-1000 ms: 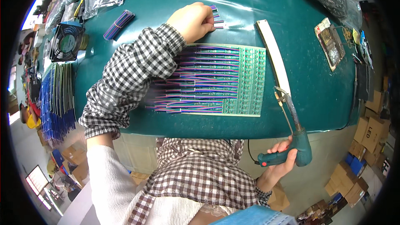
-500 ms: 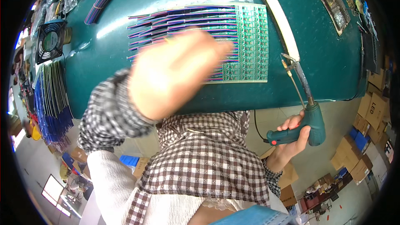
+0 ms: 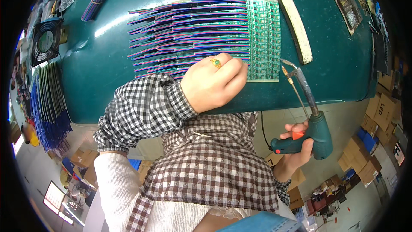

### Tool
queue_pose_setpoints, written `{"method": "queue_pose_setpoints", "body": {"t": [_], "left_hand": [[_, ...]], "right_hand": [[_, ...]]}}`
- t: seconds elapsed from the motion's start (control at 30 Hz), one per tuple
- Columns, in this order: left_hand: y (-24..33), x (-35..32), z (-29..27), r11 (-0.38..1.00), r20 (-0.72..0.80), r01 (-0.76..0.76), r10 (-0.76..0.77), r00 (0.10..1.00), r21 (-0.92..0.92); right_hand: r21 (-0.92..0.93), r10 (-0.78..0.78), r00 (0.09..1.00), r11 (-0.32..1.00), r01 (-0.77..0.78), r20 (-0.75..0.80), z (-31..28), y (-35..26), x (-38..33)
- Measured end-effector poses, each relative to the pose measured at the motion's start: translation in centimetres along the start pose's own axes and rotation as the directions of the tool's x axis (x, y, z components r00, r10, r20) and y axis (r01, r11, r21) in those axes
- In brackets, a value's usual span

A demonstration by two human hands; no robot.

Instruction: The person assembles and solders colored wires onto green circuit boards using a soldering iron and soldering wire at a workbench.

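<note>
A panel of green circuit boards [image 3: 265, 38] lies on the table, with rows of multicoloured ribbon wires [image 3: 189, 30] running leftward across it. Over its lower edge rests my left hand [image 3: 216, 81], fingers curled together; whatever they pinch is hidden beneath them. My right hand [image 3: 298, 150] is wrapped round the handle of a dark green soldering gun [image 3: 321, 137]. The gun points up, and its bent tip [image 3: 285, 63], with a thin brass feed tube beside it, is just off the panel's lower right edge.
A long pale curved strip [image 3: 292, 17] lies right of the panel. Farther right is a grimy flat block [image 3: 345, 8]. At the left stand a black fan [image 3: 46, 42] and hanging blue wires [image 3: 51, 111]. A tied wire bundle [image 3: 98, 2] lies at the far left.
My left hand, blurred before, has moved right and down to the panel's lower edge. The soldering gun's tip has left the pale strip and shifted left toward the panel.
</note>
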State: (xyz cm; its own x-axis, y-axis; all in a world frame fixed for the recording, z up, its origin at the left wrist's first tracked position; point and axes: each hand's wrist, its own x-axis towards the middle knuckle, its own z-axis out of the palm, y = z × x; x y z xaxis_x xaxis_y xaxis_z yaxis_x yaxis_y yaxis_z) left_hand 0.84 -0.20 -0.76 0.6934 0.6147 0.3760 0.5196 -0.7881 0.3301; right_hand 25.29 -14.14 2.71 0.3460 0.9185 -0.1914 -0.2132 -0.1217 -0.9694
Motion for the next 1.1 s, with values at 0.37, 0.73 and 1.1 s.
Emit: {"method": "queue_pose_setpoints", "body": {"t": [0.37, 0.73, 1.1], "left_hand": [[-0.1, 0.3, -0.1, 0.999, 0.03, -0.003, 0.002, 1.0, 0.034], [-0.2, 0.1, -0.1, 0.999, 0.027, 0.024, -0.023, 0.999, -0.032], [-0.2, 0.2, -0.1, 0.999, 0.03, 0.029, -0.028, 0.999, -0.042]], "right_hand": [[-0.114, 0.069, 0.992, 0.992, -0.057, 0.108, -0.3, 0.7, -1.2], [-0.187, 0.061, 0.995, 0.981, -0.044, 0.081, 0.9, 0.5, -1.4], [-0.222, 0.08, 0.996, 0.972, -0.071, 0.034, 2.3, 0.2, -1.1]]}}
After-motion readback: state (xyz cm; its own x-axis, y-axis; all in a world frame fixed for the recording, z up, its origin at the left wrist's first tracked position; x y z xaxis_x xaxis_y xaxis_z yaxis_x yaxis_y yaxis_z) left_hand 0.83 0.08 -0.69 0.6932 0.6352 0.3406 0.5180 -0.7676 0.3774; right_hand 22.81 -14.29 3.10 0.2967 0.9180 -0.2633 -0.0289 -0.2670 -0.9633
